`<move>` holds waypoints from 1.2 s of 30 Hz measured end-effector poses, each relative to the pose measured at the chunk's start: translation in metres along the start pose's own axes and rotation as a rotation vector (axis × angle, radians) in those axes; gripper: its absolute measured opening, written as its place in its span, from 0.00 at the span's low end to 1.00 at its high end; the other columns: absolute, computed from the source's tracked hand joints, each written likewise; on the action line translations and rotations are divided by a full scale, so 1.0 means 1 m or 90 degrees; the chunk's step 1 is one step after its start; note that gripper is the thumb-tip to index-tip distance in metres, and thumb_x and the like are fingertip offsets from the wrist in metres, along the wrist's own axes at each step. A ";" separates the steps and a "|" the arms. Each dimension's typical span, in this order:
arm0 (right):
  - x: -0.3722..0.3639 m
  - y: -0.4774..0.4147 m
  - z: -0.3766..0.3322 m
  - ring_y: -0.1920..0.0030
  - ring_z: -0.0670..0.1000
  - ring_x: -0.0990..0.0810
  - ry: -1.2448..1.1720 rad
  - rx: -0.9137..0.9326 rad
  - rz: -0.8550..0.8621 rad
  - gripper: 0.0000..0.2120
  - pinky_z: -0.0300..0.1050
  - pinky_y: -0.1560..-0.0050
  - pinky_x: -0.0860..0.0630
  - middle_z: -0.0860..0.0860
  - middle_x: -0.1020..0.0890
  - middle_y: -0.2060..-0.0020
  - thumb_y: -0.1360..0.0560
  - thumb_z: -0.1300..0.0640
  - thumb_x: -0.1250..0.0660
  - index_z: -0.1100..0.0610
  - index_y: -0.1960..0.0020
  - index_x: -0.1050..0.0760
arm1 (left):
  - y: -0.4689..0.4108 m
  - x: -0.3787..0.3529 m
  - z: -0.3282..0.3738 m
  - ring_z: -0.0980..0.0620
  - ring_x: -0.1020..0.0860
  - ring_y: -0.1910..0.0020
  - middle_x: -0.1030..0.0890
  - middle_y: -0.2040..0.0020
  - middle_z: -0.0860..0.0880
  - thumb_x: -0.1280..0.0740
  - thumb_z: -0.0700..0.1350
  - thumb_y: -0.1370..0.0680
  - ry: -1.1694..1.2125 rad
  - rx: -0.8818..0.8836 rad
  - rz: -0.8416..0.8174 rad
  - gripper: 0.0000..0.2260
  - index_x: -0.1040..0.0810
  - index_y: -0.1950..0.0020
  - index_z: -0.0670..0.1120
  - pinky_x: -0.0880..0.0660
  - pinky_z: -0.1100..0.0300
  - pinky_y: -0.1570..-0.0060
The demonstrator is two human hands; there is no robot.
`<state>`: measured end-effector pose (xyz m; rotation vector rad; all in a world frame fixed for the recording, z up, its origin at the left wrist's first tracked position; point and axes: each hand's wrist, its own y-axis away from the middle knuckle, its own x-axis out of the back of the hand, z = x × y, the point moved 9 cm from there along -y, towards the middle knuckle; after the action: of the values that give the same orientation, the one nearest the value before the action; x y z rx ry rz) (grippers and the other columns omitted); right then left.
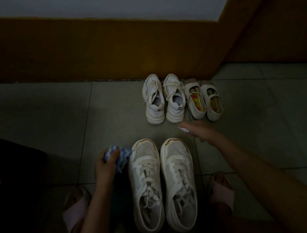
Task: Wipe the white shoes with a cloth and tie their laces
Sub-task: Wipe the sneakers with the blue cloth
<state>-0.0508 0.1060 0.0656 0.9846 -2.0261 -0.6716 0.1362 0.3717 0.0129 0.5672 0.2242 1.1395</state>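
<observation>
left grip (104, 163) pinching cloth (123, 154) beside white shoes (147, 182); right grip (198, 132) blurred, unclear, near far sneakers (154, 97), strap shoes (197, 112).

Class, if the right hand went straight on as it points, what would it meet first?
Likely the heel of the nearest laced white sneaker by the wall, though the right hand may pass above it.

bare floor (56, 113) left; far sneakers (163, 98), strap shoes (204, 100) block ahead.
</observation>
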 end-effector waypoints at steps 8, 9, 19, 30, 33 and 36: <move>-0.022 -0.026 -0.026 0.73 0.48 0.34 0.224 0.096 0.010 0.23 0.44 0.67 0.38 0.49 0.34 0.77 0.30 0.43 0.32 0.53 0.75 0.37 | -0.003 0.004 -0.004 0.44 0.22 0.53 0.20 0.54 0.39 0.34 0.41 0.23 -0.002 -0.013 0.002 0.08 0.23 0.47 0.38 0.26 0.50 0.51; -0.024 -0.027 -0.028 0.72 0.49 0.34 0.251 0.109 0.013 0.23 0.44 0.66 0.38 0.50 0.35 0.76 0.30 0.42 0.33 0.53 0.74 0.38 | -0.003 0.005 -0.004 0.44 0.22 0.54 0.20 0.55 0.39 0.34 0.41 0.23 0.003 -0.014 0.003 0.08 0.23 0.47 0.38 0.26 0.50 0.51; -0.031 -0.024 -0.039 0.71 0.48 0.34 0.305 0.167 0.034 0.23 0.44 0.68 0.40 0.49 0.35 0.75 0.27 0.41 0.35 0.53 0.72 0.39 | -0.002 0.009 -0.005 0.60 0.22 0.72 0.21 0.62 0.45 0.35 0.40 0.23 0.010 -0.020 0.007 0.05 0.23 0.50 0.39 0.26 0.69 0.70; -0.027 -0.027 -0.035 0.72 0.47 0.34 0.343 0.164 0.069 0.23 0.42 0.70 0.40 0.49 0.35 0.75 0.29 0.43 0.33 0.53 0.72 0.39 | 0.006 0.009 0.001 0.52 0.23 0.65 0.22 0.63 0.47 0.35 0.40 0.22 0.013 -0.030 0.014 0.03 0.24 0.51 0.41 0.26 0.62 0.65; -0.009 -0.028 -0.020 0.69 0.51 0.32 0.216 0.136 0.116 0.22 0.44 0.63 0.36 0.51 0.34 0.74 0.28 0.45 0.34 0.54 0.73 0.39 | 0.005 0.010 0.000 0.46 0.24 0.60 0.22 0.61 0.45 0.35 0.41 0.22 0.007 -0.022 0.014 0.04 0.24 0.50 0.41 0.27 0.55 0.56; 0.002 -0.021 -0.002 0.66 0.51 0.30 0.013 0.078 0.123 0.18 0.43 0.63 0.37 0.53 0.31 0.70 0.27 0.45 0.34 0.54 0.68 0.33 | 0.006 0.010 -0.001 0.45 0.23 0.58 0.21 0.58 0.41 0.35 0.42 0.22 -0.004 -0.013 0.008 0.07 0.23 0.47 0.40 0.28 0.54 0.53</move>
<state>-0.0416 0.0925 0.0528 0.8464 -2.1312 -0.4365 0.1353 0.3825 0.0161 0.5543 0.2043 1.1507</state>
